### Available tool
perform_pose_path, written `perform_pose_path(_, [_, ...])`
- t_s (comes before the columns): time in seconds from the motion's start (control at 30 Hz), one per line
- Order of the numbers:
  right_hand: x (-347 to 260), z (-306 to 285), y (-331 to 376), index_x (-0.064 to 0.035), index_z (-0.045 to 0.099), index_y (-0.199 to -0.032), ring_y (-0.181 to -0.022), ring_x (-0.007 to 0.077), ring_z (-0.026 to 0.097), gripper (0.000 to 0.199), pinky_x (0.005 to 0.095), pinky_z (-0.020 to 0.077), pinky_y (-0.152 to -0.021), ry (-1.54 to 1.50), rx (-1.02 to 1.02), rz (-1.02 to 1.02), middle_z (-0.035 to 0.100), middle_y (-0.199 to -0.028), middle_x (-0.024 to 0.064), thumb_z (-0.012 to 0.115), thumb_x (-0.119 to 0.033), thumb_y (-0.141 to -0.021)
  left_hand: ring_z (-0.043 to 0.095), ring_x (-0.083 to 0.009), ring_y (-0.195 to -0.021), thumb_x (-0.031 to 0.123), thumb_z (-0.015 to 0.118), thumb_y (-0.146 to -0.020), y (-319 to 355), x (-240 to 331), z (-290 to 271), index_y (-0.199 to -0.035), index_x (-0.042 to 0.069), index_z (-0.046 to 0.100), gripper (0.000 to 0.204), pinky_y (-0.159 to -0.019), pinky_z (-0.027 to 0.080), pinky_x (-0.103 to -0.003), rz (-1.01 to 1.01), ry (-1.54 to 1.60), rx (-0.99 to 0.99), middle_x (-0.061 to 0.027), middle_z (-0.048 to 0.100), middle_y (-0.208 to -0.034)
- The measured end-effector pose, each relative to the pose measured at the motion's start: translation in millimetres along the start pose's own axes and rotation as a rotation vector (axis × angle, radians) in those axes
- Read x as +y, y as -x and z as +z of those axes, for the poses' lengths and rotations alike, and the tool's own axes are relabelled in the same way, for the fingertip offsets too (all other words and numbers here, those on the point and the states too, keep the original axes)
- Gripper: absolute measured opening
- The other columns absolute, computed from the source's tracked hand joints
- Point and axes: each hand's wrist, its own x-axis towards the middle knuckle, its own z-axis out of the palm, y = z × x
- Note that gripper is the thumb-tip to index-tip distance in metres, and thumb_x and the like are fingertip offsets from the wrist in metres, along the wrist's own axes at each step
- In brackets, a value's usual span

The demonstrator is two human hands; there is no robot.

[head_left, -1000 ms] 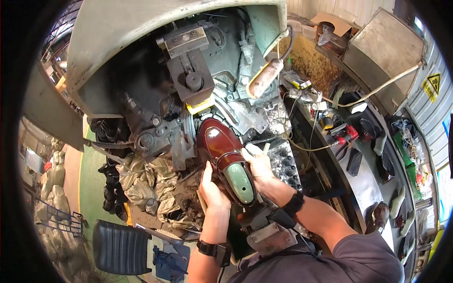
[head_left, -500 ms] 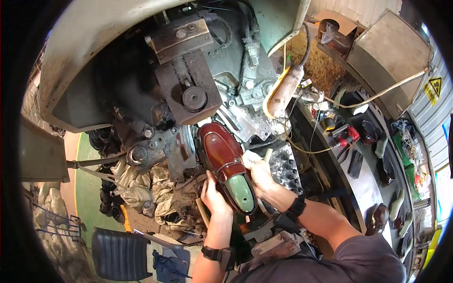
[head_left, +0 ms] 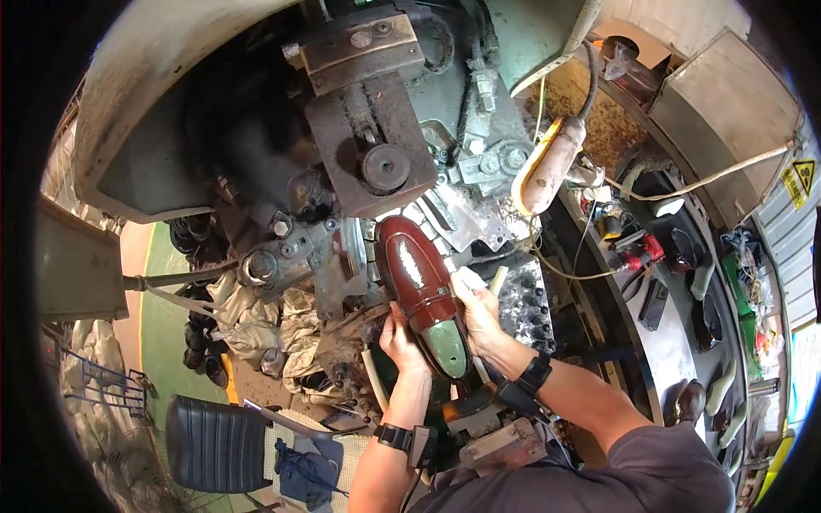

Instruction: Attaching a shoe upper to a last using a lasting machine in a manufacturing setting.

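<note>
Glossy maroon shoe (head_left: 416,278) on its green last now sits closer under the machine head (head_left: 369,128) than a second ago; left hand (head_left: 400,338) and right hand (head_left: 477,309) fingers clasp it, pressing the toe in.

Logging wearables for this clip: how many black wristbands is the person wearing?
2. One black wristband sits on the left forearm, below the left hand; the other black wristband is on the right wrist, behind the right hand. Both hands grip the maroon shoe.
</note>
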Motion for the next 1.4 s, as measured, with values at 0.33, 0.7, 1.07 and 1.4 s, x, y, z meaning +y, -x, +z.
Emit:
perform_pose_path(0.33, [-8,9,9,-0.0019,0.068,-0.113,-0.093,0.0150,0.070,0.021,0.0316,0.0593,-0.083,0.089,0.067,-0.030,0.071,-0.106,0.0058,0.071,-0.014,-0.096,0.070,-0.0179,-0.082,0.037,0.061,-0.103,12,18,27,-0.100,0.001,0.069,0.037,-0.072,0.059,-0.034,-0.019,-0.005,0.085,-0.0075,0.073,-0.097])
perform_pose_path(0.7, [-10,-5,-9,0.0033,0.067,-0.112,-0.074,0.0137,0.066,0.029,0.0289,0.0539,-0.064,0.258,-0.076,-0.051,0.070,-0.094,0.0053,0.064,-0.023,-0.101,0.069,-0.0203,-0.091,0.052,0.060,-0.100,10,21,33,-0.118,-0.001,0.066,0.056,-0.079,0.057,-0.036,-0.122,-0.085,0.063,-0.0086,0.071,-0.110])
perform_pose_path(1.07, [-42,-32,60,-0.0135,0.067,-0.095,-0.063,0.0037,0.050,0.026,0.0233,0.0410,-0.057,0.653,-0.081,0.224,0.061,-0.078,-0.0077,0.060,-0.038,-0.103,0.067,-0.0378,-0.099,0.040,0.068,-0.092,89,-91,-146,-0.121,0.000,0.064,0.050,-0.088,0.054,-0.045,-0.086,-1.531,-0.514,-0.0187,0.071,-0.105])
perform_pose_path(1.4, [-97,-12,187,0.0016,0.067,-0.084,-0.063,0.0285,0.066,0.026,0.0407,0.0520,-0.058,1.033,-0.296,-0.556,0.067,-0.070,0.0176,0.070,-0.024,-0.088,0.067,-0.0243,-0.104,0.007,0.075,-0.078,132,102,-36,-0.132,-0.001,0.060,0.057,-0.092,0.054,-0.040,-0.218,-1.207,-0.810,-0.0143,0.070,-0.120])
